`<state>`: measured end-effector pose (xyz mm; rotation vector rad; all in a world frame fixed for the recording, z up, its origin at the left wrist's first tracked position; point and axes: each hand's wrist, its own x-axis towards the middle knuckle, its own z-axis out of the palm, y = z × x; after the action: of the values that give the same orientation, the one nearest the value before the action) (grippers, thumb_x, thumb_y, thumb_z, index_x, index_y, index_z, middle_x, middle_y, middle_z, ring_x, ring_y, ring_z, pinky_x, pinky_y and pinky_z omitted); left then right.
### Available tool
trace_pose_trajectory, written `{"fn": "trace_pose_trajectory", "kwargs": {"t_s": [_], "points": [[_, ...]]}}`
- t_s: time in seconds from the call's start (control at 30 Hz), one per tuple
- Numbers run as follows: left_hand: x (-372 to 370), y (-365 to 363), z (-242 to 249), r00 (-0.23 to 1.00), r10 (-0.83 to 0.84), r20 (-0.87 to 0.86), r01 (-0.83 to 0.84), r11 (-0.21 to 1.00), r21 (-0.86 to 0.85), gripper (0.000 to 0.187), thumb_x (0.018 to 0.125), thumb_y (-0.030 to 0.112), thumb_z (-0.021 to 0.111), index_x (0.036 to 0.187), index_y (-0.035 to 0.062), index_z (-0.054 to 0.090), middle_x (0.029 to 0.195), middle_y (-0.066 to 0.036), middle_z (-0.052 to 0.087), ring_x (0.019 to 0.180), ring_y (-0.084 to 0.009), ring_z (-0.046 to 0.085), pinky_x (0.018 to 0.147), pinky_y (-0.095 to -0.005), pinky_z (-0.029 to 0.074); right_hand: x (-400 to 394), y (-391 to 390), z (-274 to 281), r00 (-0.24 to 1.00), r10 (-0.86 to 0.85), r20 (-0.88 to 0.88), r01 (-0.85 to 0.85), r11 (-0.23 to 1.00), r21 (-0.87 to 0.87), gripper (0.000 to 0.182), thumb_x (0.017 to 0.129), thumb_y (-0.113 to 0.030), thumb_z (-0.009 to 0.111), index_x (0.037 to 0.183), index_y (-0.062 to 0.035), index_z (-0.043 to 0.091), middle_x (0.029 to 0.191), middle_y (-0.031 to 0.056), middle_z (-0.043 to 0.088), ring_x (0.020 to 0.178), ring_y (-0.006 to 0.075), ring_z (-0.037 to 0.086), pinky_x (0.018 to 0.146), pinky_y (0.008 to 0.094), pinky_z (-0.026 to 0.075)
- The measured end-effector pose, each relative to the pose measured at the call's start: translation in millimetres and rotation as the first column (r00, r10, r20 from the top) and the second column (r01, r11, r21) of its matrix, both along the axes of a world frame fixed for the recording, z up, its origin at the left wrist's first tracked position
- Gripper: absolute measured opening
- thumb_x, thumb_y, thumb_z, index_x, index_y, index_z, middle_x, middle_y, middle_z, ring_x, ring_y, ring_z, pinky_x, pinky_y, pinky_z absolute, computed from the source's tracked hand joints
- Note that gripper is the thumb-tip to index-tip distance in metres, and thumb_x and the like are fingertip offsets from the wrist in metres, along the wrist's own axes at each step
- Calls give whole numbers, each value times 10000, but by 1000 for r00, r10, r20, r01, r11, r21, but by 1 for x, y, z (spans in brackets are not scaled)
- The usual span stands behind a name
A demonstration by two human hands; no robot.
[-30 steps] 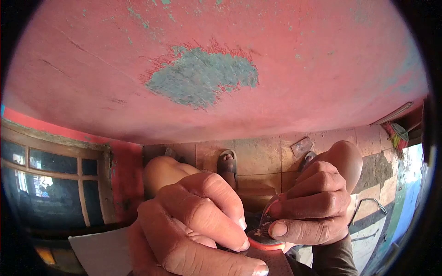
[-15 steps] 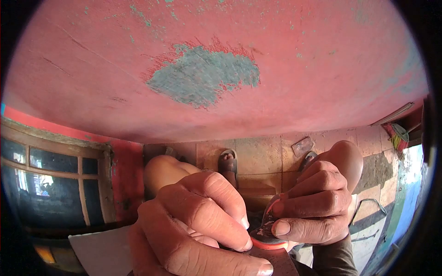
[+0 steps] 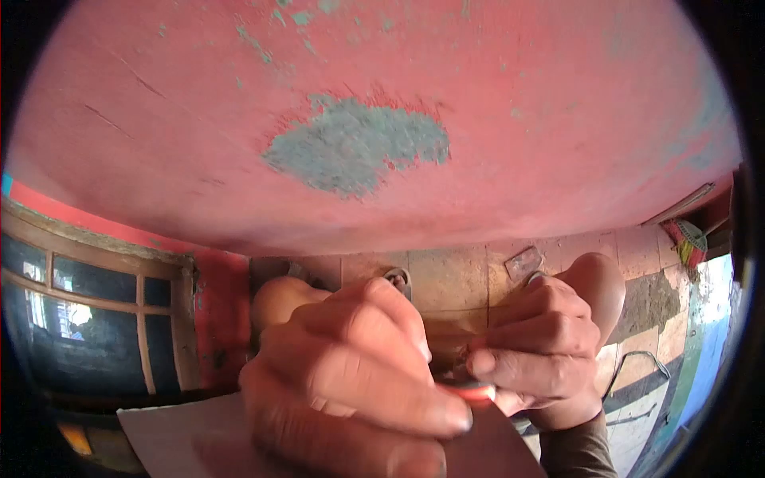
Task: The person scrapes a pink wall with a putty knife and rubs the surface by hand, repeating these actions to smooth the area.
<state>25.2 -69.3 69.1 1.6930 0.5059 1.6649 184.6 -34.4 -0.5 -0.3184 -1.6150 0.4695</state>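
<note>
My left hand (image 3: 343, 382), partly smeared by motion, is closed with thumb and fingers pinched over a broad, flat grey-brown sheet (image 3: 514, 446). The sheet spreads out on both sides below it. To the right, my right hand (image 3: 542, 350) is closed, its thumb pressed along a small dark piece with an orange-red rim (image 3: 476, 393). That rim sits just above the sheet's edge, close to the left fingertips. Most of the dark piece is hidden by my fingers; I cannot tell what kind of thing it is.
A pink wall (image 3: 542, 151) with a peeled grey patch (image 3: 358, 147) rises ahead. Bent knees (image 3: 598, 283) flank the hands above a tiled floor (image 3: 446, 275). A framed window (image 3: 88, 319) is at left, a broom (image 3: 687, 241) at far right, and a loose dark cord (image 3: 641, 354) lies below it.
My left fingers have shifted over the sheet, and more of the sheet shows at right. The dark piece is now more covered, with my right hand slightly lower.
</note>
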Motion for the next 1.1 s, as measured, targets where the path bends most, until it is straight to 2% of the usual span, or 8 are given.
{"fn": "trace_pose_trajectory", "kwargs": {"t_s": [0.1, 0.23, 0.4, 0.5, 0.6, 0.67, 0.9, 1.1], "points": [[-12, 14, -19, 989, 134, 60, -129, 989, -75, 268, 902, 229, 564, 830, -6, 672, 760, -115, 694, 600, -208, 596, 604, -333, 457, -10, 5, -4, 999, -48, -21, 47, 997, -63, 414, 659, -291, 924, 970, -65, 771, 681, -1, 642, 542, 115, 574, 471, 246, 408], [-30, 5, -36, 895, 409, -181, -443, 865, -237, 390, 1018, 371, 469, 1128, 11, 568, 1057, -109, 638, 941, -210, 596, 835, -374, 488, -12, 7, 1, 1000, 18, -8, -19, 976, -218, 368, 692, -234, 909, 935, -1, 759, 647, 47, 619, 523, 152, 581, 476, 261, 425], [-24, 15, -37, 946, 324, 26, -305, 912, -276, 361, 1053, 288, 432, 1191, -22, 555, 1224, -127, 594, 1113, -190, 556, 959, -362, 462, -18, 2, -5, 999, 31, -7, -32, 943, -332, 319, 720, -204, 890, 934, -6, 761, 631, 56, 605, 525, 149, 591, 478, 257, 429], [-31, 15, -39, 944, 329, 0, -313, 899, -305, 342, 1054, 271, 438, 1136, -30, 579, 1209, -134, 597, 1099, -184, 555, 967, -357, 450, -21, 2, -1, 998, 57, -16, -59, 925, -375, 274, 748, -180, 869, 927, -11, 751, 650, 61, 624, 536, 145, 600, 505, 248, 453], [-33, 20, -47, 911, 411, -33, -396, 848, -353, 297, 1038, 233, 490, 863, 5, 564, 843, 0, 535, 799, -95, 464, 692, -289, 379, -22, 0, -3, 995, 80, -63, -101, 879, -467, 259, 802, -164, 830, 960, 12, 724, 690, 61, 656, 575, 116, 601, 554, 246, 474], [-36, 27, -50, 924, 376, -76, -377, 855, -356, 322, 1034, 213, 521, 786, 14, 572, 671, 74, 464, 654, -42, 387, 543, -254, 306, -24, -2, 1, 983, 75, -169, -163, 781, -604, 252, 843, -155, 797, 990, 27, 704, 721, 57, 673, 619, 92, 599, 598, 247, 486], [-17, 67, -57, 979, 125, -163, -187, 873, -450, 284, 1073, 226, 480, 1082, -8, 641, 836, 70, 557, 774, -13, 456, 656, -208, 409, -39, 37, 28, 945, -33, -324, -261, 520, -814, 252, 1024, -226, 596, 976, 16, 647, 814, -15, 639, 738, 37, 524, 657, 226, 454], [-16, 102, -88, 982, -102, -159, -3, 831, -557, 364, 1093, 311, 409, 1096, 1, 602, 904, 35, 563, 820, -52, 478, 719, -246, 424, -43, 67, 6, 917, -286, -277, -32, 639, -768, 289, 1044, -265, 552, 940, 1, 597, 785, -12, 610, 692, 38, 515, 589, 226, 449]]}}
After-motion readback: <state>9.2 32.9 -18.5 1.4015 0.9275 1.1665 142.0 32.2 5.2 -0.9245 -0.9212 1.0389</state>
